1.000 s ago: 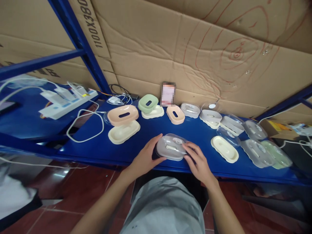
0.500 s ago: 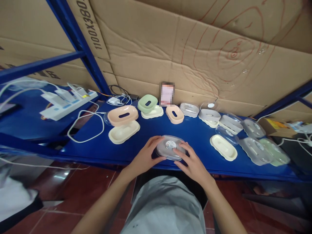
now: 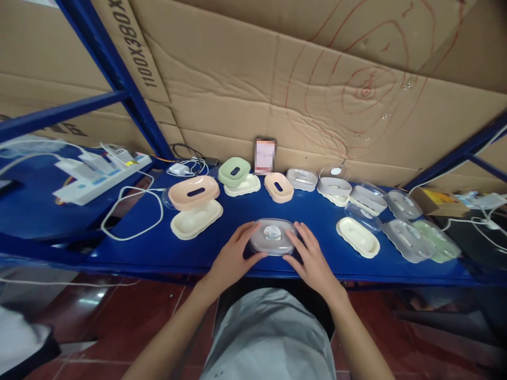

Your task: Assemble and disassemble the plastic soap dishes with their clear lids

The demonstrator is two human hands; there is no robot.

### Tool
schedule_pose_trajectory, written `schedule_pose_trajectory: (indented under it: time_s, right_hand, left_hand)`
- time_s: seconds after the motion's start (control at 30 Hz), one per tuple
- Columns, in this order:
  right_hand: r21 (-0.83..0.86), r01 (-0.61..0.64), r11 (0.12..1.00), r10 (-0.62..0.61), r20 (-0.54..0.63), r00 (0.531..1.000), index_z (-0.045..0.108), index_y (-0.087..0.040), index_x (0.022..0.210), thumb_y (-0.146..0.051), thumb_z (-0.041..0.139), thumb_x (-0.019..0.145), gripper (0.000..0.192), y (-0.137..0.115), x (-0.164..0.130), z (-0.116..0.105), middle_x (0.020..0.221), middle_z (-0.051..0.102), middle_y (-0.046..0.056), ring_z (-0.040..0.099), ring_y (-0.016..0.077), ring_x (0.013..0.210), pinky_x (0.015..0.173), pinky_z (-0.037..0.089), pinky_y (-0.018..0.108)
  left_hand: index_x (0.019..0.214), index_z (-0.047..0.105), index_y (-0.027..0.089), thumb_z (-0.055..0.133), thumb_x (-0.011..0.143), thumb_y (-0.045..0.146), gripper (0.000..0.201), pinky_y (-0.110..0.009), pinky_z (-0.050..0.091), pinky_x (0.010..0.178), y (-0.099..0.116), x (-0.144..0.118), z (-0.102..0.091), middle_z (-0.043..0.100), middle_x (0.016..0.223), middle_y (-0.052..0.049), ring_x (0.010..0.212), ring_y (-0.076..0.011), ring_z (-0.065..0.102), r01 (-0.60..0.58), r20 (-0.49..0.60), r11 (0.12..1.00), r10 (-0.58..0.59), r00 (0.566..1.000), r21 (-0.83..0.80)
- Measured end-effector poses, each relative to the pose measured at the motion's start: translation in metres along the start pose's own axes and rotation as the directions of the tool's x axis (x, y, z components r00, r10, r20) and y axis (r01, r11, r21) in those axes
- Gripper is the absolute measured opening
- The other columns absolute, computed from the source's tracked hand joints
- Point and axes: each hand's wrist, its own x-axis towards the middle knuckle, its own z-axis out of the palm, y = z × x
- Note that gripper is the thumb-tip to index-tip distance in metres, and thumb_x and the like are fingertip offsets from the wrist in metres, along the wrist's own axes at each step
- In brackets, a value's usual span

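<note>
A grey soap box (image 3: 273, 244) with a clear lid and a round white sticker lies flat near the table's front edge. My left hand (image 3: 234, 253) grips its left end, thumb at the near side and fingers at the far side. Around the right end are the fingers of my right hand (image 3: 312, 256), with one fingertip resting on the lid. Behind the box stand a small peach soap box part (image 3: 285, 196) and a larger peach one (image 3: 182, 196). Next to them lie a cream tray (image 3: 190, 224) and a green part (image 3: 229, 177) leaning on another cream tray (image 3: 247, 188).
On the right are another cream tray (image 3: 356, 237), a clear lid (image 3: 358, 215), several grey soap boxes (image 3: 407, 240) and a green one (image 3: 443, 243). A phone (image 3: 264, 155) leans on the cardboard (image 3: 222, 95). At left lie a power strip (image 3: 87, 190) and a white cable (image 3: 105, 224).
My right hand's fingers have slid from the top of the lid, near the sticker, towards the box's right end. The box now sits straighter. The view has shifted slightly.
</note>
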Motion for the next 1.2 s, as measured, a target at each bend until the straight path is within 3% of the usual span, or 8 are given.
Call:
schedule_pose_trajectory:
  time_s: [0.23, 0.37, 0.53, 0.67, 0.83, 0.93, 1.07, 1.2]
  right_hand:
    - [-0.344, -0.442, 0.828, 0.315, -0.366, 0.876, 0.054, -0.021, 0.157, -0.048, 0.054, 0.109, 0.055, 0.076, -0.056, -0.044, 0.156, 0.059, 0.022, 0.054, 0.0419, 0.147, 0.117, 0.046, 0.067]
    - [-0.417, -0.457, 0.785, 0.387, -0.246, 0.889, 0.067, -0.023, 0.144, -0.045, 0.048, 0.112, 0.043, 0.088, -0.073, -0.05, 0.151, 0.065, 0.018, 0.062, 0.0392, 0.138, 0.114, 0.046, 0.066]
    - [-0.125, -0.174, 0.977, 0.177, 0.017, 0.984, 0.057, -0.032, 0.156, -0.039, 0.049, 0.113, 0.044, 0.054, -0.043, -0.045, 0.165, 0.055, 0.009, 0.052, 0.0283, 0.152, 0.125, 0.042, 0.055]
    - [0.009, -0.112, 0.994, 0.113, -0.063, 0.992, 0.055, -0.028, 0.158, -0.034, 0.046, 0.114, 0.045, 0.077, -0.011, -0.058, 0.161, 0.06, 0.007, 0.053, 0.0246, 0.152, 0.126, 0.044, 0.047]
    - [-0.196, -0.24, 0.951, 0.21, -0.163, 0.964, 0.069, -0.014, 0.139, -0.043, 0.043, 0.115, 0.046, 0.167, 0.022, -0.062, 0.137, 0.072, 0.02, 0.067, 0.0317, 0.131, 0.114, 0.053, 0.053]
    - [-0.226, -0.263, 0.938, 0.23, -0.164, 0.959, 0.067, -0.018, 0.137, -0.043, 0.057, 0.111, 0.038, 0.197, 0.037, -0.053, 0.138, 0.068, 0.014, 0.068, 0.0266, 0.122, 0.104, 0.059, 0.05]
    - [-0.194, -0.181, 0.964, 0.174, -0.055, 0.983, 0.07, -0.019, 0.132, -0.044, 0.056, 0.111, 0.035, 0.185, 0.041, -0.043, 0.13, 0.07, 0.01, 0.07, 0.0243, 0.117, 0.103, 0.059, 0.047]
    - [-0.089, -0.092, 0.992, 0.094, 0.022, 0.995, 0.075, -0.023, 0.13, -0.045, 0.051, 0.113, 0.037, 0.125, 0.023, -0.041, 0.115, 0.077, 0.009, 0.072, 0.0253, 0.111, 0.102, 0.056, 0.047]
  left_hand:
    - [0.161, 0.044, 0.015, 0.07, 0.101, 0.046, 0.073, -0.067, 0.047, 0.119, -0.002, 0.016, -0.01, 0.045, 0.16, -0.027, 0.149, -0.0471, 0.048, 0.135, -0.28, 0.943, -0.047, 0.959, 0.305]
    - [0.162, 0.044, 0.014, 0.065, 0.104, 0.037, 0.066, -0.068, 0.045, 0.119, 0.011, 0.03, -0.015, 0.041, 0.164, -0.029, 0.151, -0.0483, 0.046, 0.1, -0.315, 0.901, 0.042, 0.948, 0.421]
    - [0.16, 0.049, 0.024, 0.059, 0.108, 0.03, 0.053, -0.054, 0.047, 0.122, 0.038, 0.026, 0.004, 0.047, 0.167, -0.017, 0.153, -0.0349, 0.049, -0.251, 0.011, 0.916, 0.26, 0.965, 0.312]
    - [0.159, 0.051, 0.027, 0.062, 0.108, 0.036, 0.052, -0.055, 0.042, 0.127, 0.047, 0.022, 0.017, 0.048, 0.17, -0.012, 0.157, -0.0329, 0.045, -0.405, 0.296, 0.895, 0.342, 0.892, 0.187]
    - [0.134, 0.071, 0.027, 0.056, 0.11, 0.027, 0.028, -0.052, 0.049, 0.12, 0.036, 0.02, 0.008, 0.074, 0.136, -0.007, 0.138, -0.0294, 0.062, -0.351, 0.24, 0.922, 0.308, 0.921, 0.165]
    - [0.133, 0.07, 0.028, 0.057, 0.109, 0.025, 0.028, -0.048, 0.052, 0.117, 0.026, 0.014, 0.001, 0.073, 0.134, -0.007, 0.136, -0.0268, 0.062, -0.316, 0.205, 0.943, 0.291, 0.934, 0.102]
    - [0.131, 0.069, 0.028, 0.061, 0.107, 0.027, 0.025, -0.048, 0.051, 0.121, 0.018, 0.005, 0.0, 0.066, 0.139, -0.008, 0.14, -0.0265, 0.058, -0.24, 0.177, 0.971, 0.236, 0.956, 0.005]
    - [0.13, 0.069, 0.028, 0.064, 0.105, 0.026, 0.025, -0.048, 0.055, 0.119, 0.018, 0.001, 0.004, 0.056, 0.151, -0.01, 0.142, -0.0282, 0.058, -0.14, 0.125, 0.99, 0.143, 0.982, -0.03]
